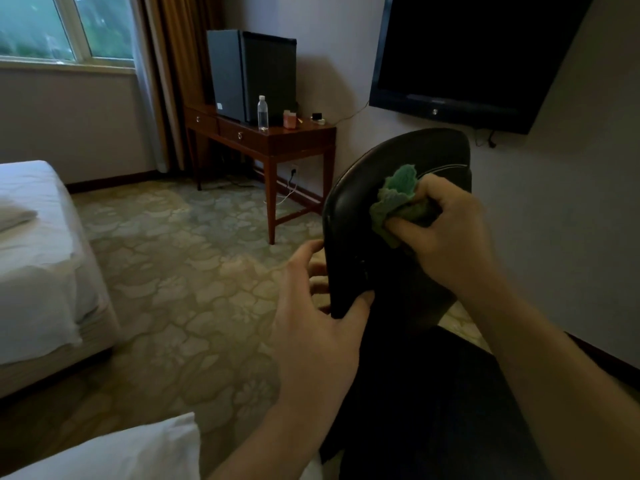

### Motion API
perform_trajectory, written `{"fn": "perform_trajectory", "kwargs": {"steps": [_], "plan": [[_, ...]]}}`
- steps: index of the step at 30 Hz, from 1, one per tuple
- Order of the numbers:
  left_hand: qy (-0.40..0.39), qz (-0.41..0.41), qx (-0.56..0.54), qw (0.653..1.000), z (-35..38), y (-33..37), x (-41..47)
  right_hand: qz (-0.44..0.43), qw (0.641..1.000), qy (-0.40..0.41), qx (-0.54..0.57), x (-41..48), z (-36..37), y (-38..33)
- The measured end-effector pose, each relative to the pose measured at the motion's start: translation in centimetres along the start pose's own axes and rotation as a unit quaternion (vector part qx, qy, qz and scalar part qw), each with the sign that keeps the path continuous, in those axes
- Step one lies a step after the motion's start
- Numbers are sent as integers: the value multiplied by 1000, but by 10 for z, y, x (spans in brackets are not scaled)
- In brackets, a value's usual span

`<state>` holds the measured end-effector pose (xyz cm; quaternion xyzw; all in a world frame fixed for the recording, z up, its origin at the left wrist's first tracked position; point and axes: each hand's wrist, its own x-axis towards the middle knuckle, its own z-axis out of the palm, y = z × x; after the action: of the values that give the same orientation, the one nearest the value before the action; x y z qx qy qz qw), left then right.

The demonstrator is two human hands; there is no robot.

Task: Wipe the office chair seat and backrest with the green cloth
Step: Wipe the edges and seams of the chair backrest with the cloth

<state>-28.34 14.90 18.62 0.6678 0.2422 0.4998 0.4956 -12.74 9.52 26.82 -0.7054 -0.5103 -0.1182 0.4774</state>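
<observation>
The black leather backrest (367,188) of the office chair rises at centre right, its curved top near the wall. My right hand (446,233) is shut on the crumpled green cloth (398,199) and presses it against the upper face of the backrest. My left hand (322,306) grips the backrest's left edge lower down, thumb on the front and fingers curled behind it. The dark seat (415,393) lies below, mostly in shadow and partly hidden by my forearms.
A wooden side table (277,140) stands behind the chair with a mini fridge (249,74), a water bottle (263,112) and small items. A wall TV (467,53) hangs at upper right. A white bed (34,258) is at left; patterned carpet (180,258) lies between.
</observation>
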Motion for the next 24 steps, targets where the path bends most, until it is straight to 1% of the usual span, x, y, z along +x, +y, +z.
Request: {"fn": "perform_trajectory", "kwargs": {"steps": [3, 5, 9, 12, 18, 20, 22, 24], "plan": [[13, 25, 22, 999, 3, 0, 0, 7, 998, 51, -37, -5, 7, 2], [16, 38, 33, 999, 4, -3, -2, -1, 996, 66, -53, -15, 10, 2], [17, 38, 39, 998, 7, -3, -5, -8, 998, 54, -11, -33, 7, 0], [11, 41, 33, 999, 9, -3, -4, -42, 998, 41, -16, -33, 8, -1], [21, 46, 84, 995, 7, -9, 2, -45, 999, 13, -23, -18, 5, 3], [18, 51, 95, 994, 7, -11, 3, -23, 999, 12, -30, -6, 0, 11], [16, 52, 98, 994, 8, -11, 6, 17, 998, 35, -43, 7, 0, 19], [11, 48, 94, 994, 8, -12, 9, 36, 996, 59, -54, 14, 3, 24]]}}
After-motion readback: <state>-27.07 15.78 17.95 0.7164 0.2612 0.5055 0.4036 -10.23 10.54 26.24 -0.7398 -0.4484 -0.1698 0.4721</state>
